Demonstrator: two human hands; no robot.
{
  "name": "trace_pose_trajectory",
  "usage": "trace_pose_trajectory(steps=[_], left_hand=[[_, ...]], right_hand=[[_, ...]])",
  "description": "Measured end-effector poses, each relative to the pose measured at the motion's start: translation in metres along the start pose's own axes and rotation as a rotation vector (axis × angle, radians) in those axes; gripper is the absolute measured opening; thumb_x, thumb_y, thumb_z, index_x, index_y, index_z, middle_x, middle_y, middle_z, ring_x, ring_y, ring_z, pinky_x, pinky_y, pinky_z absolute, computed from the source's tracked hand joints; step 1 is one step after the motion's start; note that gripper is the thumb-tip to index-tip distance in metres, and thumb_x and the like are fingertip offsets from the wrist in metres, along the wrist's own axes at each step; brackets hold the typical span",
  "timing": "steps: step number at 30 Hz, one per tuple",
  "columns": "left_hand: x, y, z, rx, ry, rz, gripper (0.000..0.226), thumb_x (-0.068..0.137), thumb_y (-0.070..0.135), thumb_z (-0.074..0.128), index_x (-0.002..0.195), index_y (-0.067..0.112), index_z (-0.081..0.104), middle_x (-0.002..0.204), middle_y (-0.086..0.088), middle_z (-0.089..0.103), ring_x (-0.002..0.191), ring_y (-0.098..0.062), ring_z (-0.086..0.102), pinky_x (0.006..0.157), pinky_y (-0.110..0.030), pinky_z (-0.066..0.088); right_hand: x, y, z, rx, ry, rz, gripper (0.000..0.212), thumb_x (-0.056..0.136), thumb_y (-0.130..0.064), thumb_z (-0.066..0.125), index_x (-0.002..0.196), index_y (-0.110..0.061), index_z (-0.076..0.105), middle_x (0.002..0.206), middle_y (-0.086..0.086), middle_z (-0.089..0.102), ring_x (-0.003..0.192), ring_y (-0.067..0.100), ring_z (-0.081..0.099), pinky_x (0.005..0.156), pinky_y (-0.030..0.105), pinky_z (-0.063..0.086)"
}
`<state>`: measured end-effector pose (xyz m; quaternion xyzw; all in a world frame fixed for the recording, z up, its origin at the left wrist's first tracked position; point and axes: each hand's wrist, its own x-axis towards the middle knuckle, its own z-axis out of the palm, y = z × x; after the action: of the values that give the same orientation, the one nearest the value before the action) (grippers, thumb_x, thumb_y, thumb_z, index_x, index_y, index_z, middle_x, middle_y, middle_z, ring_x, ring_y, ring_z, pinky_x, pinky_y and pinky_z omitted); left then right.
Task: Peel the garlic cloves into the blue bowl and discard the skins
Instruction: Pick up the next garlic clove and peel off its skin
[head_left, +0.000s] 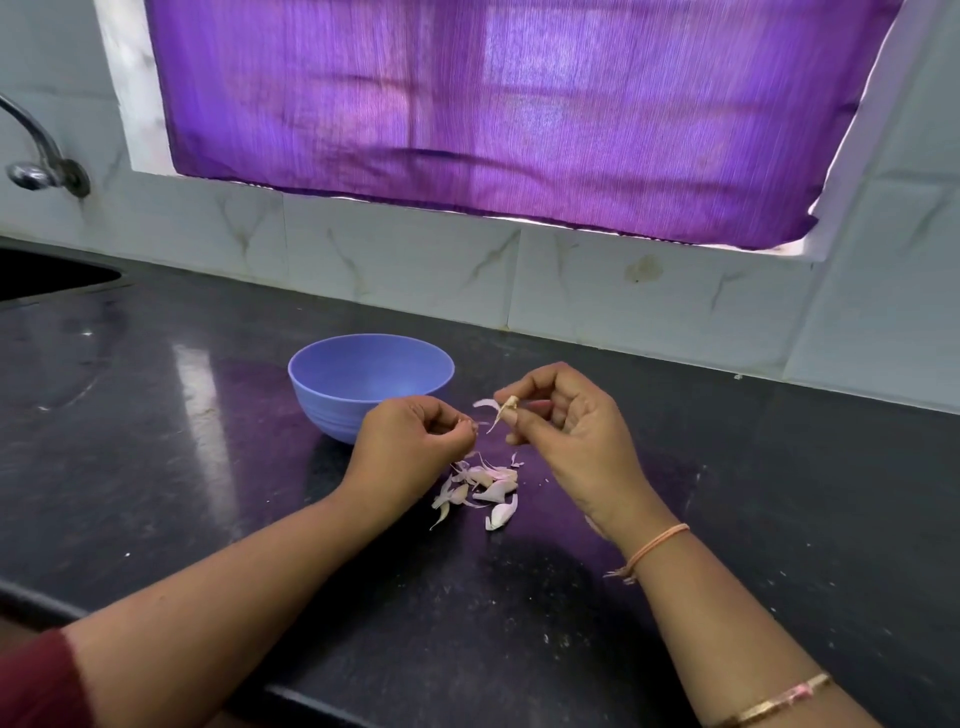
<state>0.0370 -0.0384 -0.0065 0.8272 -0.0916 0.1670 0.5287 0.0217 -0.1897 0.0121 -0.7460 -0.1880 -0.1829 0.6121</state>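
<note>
Nearest in, a maroon sleeve (36, 680) on the left arm and a bangle (774, 704) on the right forearm, w/ a thread band (657, 545) at the right wrist. Both arms reach over the dark counter (208, 467). Pile of garlic skins (480, 486) lies on it between the wrists, a few pieces maybe whole cloves, can't tell. Just above the pile, left hand (410, 441) is curled, fingertips pinching a tiny skin bit (472, 426). Right hand (571, 421) grips the garlic clove (509, 407) betw. thumb and fingers, a skin flap (484, 403) curling off it. Blue bowl (332, 410) sits upright just behind the left hand. Beyond are the tiled wall (415, 260) and purple curtain (493, 104), w/ tap (36, 156) and sink (41, 275) far left.
</note>
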Motion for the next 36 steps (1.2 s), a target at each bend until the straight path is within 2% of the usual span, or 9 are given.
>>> trace_pose_trajectory(steps=[3, 7, 12, 18, 25, 28, 30, 34, 36], left_hand=[[-0.0008, -0.0004, 0.0010, -0.033, -0.016, 0.020, 0.012, 0.082, 0.016, 0.066, 0.071, 0.019, 0.070, 0.064, 0.003, 0.071, 0.064, -0.010, 0.067, 0.064, -0.022, 0.054], [-0.0015, 0.0017, 0.0013, -0.258, -0.056, -0.002, 0.008, 0.085, 0.015, 0.064, 0.086, 0.017, 0.072, 0.075, -0.004, 0.073, 0.074, -0.019, 0.070, 0.073, -0.030, 0.058], [-0.0034, 0.0062, 0.0028, -0.353, -0.137, 0.017, 0.022, 0.085, 0.007, 0.063, 0.104, 0.017, 0.066, 0.083, -0.003, 0.074, 0.076, -0.015, 0.071, 0.068, -0.019, 0.055], [-0.0025, 0.0037, 0.0025, -0.278, -0.117, 0.020, 0.007, 0.084, 0.010, 0.066, 0.083, 0.009, 0.072, 0.071, -0.007, 0.073, 0.063, -0.011, 0.067, 0.062, -0.018, 0.054], [-0.0017, 0.0002, 0.0023, -0.103, -0.048, 0.030, 0.014, 0.083, 0.014, 0.067, 0.069, 0.019, 0.067, 0.064, 0.000, 0.071, 0.061, -0.013, 0.067, 0.065, -0.028, 0.057], [-0.0007, -0.0010, 0.0014, -0.033, -0.010, 0.028, 0.014, 0.082, 0.015, 0.067, 0.068, 0.017, 0.066, 0.063, 0.000, 0.070, 0.063, -0.018, 0.067, 0.068, -0.035, 0.057], [-0.0020, 0.0006, 0.0014, -0.023, -0.013, 0.037, 0.014, 0.082, 0.017, 0.067, 0.069, 0.014, 0.066, 0.063, -0.001, 0.070, 0.060, -0.016, 0.066, 0.066, -0.033, 0.056], [-0.0035, 0.0032, 0.0012, -0.078, 0.005, 0.026, 0.020, 0.085, 0.019, 0.065, 0.069, 0.008, 0.065, 0.061, -0.003, 0.068, 0.052, -0.009, 0.062, 0.059, -0.026, 0.054], [-0.0031, 0.0015, 0.0009, -0.048, 0.021, 0.027, 0.019, 0.084, 0.019, 0.065, 0.068, 0.008, 0.065, 0.060, -0.003, 0.069, 0.054, -0.013, 0.063, 0.061, -0.028, 0.055]], right_hand=[[-0.0012, 0.0025, -0.0017, -0.059, -0.006, 0.007, 0.019, 0.079, 0.007, 0.065, 0.079, -0.011, 0.059, 0.085, 0.007, 0.067, 0.065, 0.008, 0.061, 0.068, 0.031, 0.057], [-0.0007, 0.0052, -0.0021, -0.114, -0.025, 0.012, 0.014, 0.078, 0.006, 0.066, 0.081, -0.007, 0.061, 0.081, 0.003, 0.066, 0.070, 0.010, 0.064, 0.070, 0.027, 0.057], [-0.0020, 0.0027, -0.0011, -0.061, -0.058, 0.021, 0.014, 0.079, 0.009, 0.064, 0.082, -0.005, 0.060, 0.080, 0.008, 0.067, 0.069, 0.008, 0.067, 0.068, 0.021, 0.055], [-0.0011, 0.0041, -0.0012, -0.044, -0.051, 0.026, 0.022, 0.078, 0.007, 0.066, 0.086, -0.012, 0.061, 0.083, 0.011, 0.066, 0.068, 0.014, 0.064, 0.069, 0.026, 0.056], [-0.0012, 0.0010, -0.0011, -0.006, -0.012, 0.035, 0.022, 0.080, 0.010, 0.062, 0.081, -0.012, 0.063, 0.081, 0.007, 0.066, 0.070, 0.014, 0.065, 0.068, 0.024, 0.056], [-0.0009, -0.0001, -0.0031, 0.034, 0.028, 0.040, 0.019, 0.079, 0.008, 0.064, 0.079, -0.010, 0.060, 0.076, 0.004, 0.065, 0.067, 0.012, 0.064, 0.069, 0.028, 0.058], [-0.0014, -0.0008, -0.0041, 0.005, 0.039, 0.045, 0.017, 0.078, 0.006, 0.067, 0.078, -0.009, 0.059, 0.075, 0.002, 0.065, 0.066, 0.011, 0.065, 0.070, 0.029, 0.058], [-0.0018, -0.0005, -0.0034, -0.050, 0.053, 0.043, 0.017, 0.076, 0.003, 0.070, 0.076, -0.010, 0.059, 0.092, -0.001, 0.066, 0.066, 0.008, 0.064, 0.071, 0.030, 0.058], [-0.0015, 0.0002, -0.0036, -0.054, 0.063, 0.039, 0.018, 0.076, 0.002, 0.070, 0.073, -0.011, 0.058, 0.097, 0.001, 0.066, 0.068, 0.009, 0.065, 0.071, 0.029, 0.058]])
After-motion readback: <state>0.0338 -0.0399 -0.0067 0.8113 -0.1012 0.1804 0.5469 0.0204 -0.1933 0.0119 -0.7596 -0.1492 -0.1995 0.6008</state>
